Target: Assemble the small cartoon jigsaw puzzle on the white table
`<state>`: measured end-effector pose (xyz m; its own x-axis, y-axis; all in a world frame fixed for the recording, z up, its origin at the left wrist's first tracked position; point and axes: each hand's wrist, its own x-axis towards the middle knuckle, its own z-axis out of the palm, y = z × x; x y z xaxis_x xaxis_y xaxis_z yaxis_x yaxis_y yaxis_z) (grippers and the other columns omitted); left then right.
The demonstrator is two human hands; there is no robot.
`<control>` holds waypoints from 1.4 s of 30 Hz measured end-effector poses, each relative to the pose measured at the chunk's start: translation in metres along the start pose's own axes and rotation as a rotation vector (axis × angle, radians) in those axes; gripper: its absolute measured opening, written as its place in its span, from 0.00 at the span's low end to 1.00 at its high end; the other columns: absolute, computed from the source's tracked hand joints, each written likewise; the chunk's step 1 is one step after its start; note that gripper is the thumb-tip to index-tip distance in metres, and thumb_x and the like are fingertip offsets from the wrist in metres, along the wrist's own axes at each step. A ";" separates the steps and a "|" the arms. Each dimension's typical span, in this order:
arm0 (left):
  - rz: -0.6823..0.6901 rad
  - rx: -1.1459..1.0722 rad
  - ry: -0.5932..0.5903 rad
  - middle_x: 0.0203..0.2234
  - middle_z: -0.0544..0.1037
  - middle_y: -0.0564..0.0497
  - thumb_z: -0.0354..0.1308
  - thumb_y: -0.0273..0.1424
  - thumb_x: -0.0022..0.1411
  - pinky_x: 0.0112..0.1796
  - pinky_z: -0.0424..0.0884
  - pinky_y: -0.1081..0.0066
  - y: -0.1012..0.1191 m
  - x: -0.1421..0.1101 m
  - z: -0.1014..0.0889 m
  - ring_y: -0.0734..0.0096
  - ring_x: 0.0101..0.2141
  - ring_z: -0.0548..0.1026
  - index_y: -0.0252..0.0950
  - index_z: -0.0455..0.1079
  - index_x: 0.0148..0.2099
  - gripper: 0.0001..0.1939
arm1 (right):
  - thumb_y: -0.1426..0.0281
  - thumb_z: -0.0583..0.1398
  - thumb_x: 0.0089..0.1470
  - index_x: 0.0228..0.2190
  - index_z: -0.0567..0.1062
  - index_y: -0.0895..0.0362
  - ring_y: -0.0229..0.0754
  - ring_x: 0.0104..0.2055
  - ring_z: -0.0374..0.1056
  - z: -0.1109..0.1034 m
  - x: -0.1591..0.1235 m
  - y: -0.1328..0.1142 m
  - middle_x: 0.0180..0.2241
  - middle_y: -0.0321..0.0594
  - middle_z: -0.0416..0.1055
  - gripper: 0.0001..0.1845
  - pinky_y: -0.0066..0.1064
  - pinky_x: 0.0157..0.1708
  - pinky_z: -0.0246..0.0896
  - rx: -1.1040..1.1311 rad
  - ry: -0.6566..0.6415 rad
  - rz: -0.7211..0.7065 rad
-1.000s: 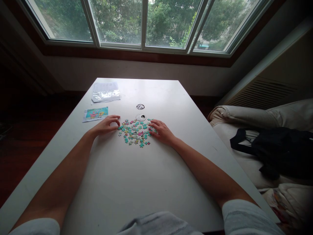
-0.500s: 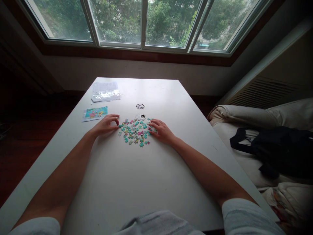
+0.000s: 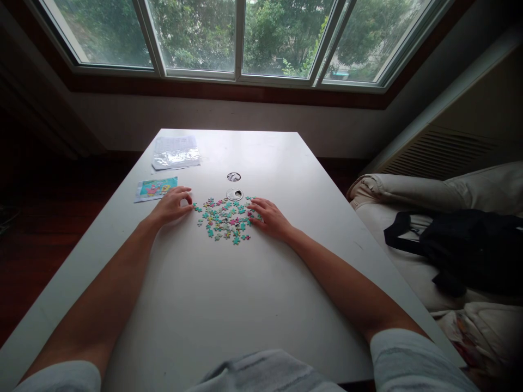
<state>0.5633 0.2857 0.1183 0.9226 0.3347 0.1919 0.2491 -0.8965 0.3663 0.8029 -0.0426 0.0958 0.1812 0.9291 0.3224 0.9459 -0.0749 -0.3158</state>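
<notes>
Loose jigsaw puzzle pieces [image 3: 224, 219] in teal, pink, yellow and white lie scattered on the white table [image 3: 212, 305]. My left hand [image 3: 171, 207] is at the left edge of the pile, its thumb and a finger pinched at a teal puzzle piece [image 3: 196, 207]. How firmly they grip it is hard to see. On the right side of the pile, my right hand [image 3: 269, 218] rests palm down, fingers spread over and beside a few pieces. A small picture sheet [image 3: 153, 188] with cartoon figures on blue lies just beyond my left hand.
A clear plastic bag with paper [image 3: 176, 152] lies at the table's far left. Two round fittings, one round hole [image 3: 233, 177] and one ring [image 3: 234, 194], are set beyond the pieces. A pale sofa [image 3: 379, 218] with a dark bag [image 3: 469, 250] stands along the right.
My left hand has moved slightly left and away from me, and a teal piece at its fingertips now sits a little apart from the pile. My right hand stays in place.
</notes>
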 end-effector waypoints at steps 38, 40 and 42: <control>0.264 0.163 -0.176 0.73 0.48 0.46 0.45 0.53 0.72 0.69 0.43 0.48 0.118 -0.071 0.042 0.52 0.72 0.46 0.44 0.47 0.75 0.37 | 0.43 0.46 0.65 0.72 0.47 0.54 0.55 0.75 0.33 0.007 -0.008 -0.064 0.73 0.50 0.37 0.44 0.54 0.72 0.30 -0.097 -0.285 -0.150; 0.275 0.179 -0.196 0.74 0.46 0.48 0.43 0.54 0.72 0.69 0.40 0.49 0.117 -0.073 0.044 0.53 0.72 0.44 0.46 0.43 0.76 0.38 | 0.42 0.45 0.65 0.72 0.47 0.54 0.54 0.75 0.33 0.006 -0.008 -0.060 0.73 0.49 0.37 0.44 0.54 0.72 0.29 -0.104 -0.288 -0.133; 0.273 0.191 -0.206 0.74 0.45 0.49 0.42 0.54 0.72 0.69 0.39 0.49 0.114 -0.073 0.044 0.53 0.72 0.43 0.47 0.41 0.76 0.38 | 0.42 0.45 0.65 0.72 0.47 0.54 0.54 0.75 0.34 0.004 -0.008 -0.054 0.73 0.49 0.38 0.44 0.53 0.72 0.30 -0.113 -0.285 -0.115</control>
<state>0.5374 0.1463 0.1062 0.9975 0.0282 0.0650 0.0184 -0.9890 0.1467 0.7492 -0.0444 0.1066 0.0037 0.9966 0.0821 0.9826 0.0116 -0.1852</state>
